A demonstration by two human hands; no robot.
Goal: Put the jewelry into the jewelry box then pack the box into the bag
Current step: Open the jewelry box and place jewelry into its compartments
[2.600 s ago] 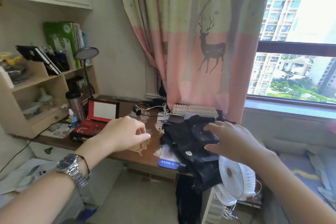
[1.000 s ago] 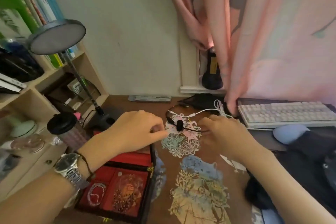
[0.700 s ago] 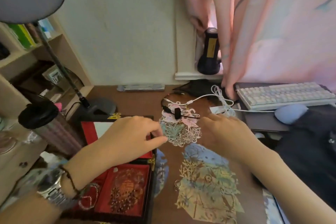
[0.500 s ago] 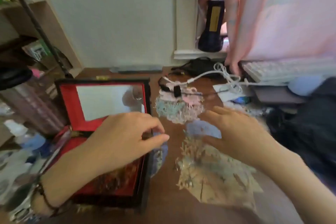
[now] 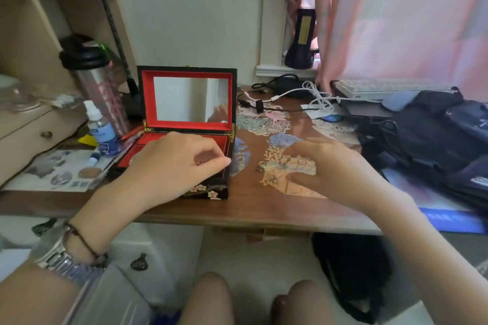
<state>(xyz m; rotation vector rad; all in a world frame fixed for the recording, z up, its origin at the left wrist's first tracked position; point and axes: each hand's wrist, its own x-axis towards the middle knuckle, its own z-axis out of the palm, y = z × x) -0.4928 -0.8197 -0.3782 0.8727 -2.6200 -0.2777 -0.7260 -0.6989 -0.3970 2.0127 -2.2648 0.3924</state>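
Head view, jewelry (image 5: pixel 264 166) on desk (image 5: pixel 253 206), just beside right hand (image 5: pixel 330 169) fingers (image 5: pixel 295 152).

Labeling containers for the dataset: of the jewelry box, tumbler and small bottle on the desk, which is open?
The jewelry box: its mirrored lid stands upright. The tumbler and small bottle are both capped.

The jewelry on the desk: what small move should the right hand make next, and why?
Probably close the right hand on the small ring-like jewelry piece lying just off its fingertips, then carry it left: the jewelry box stands open beside it.
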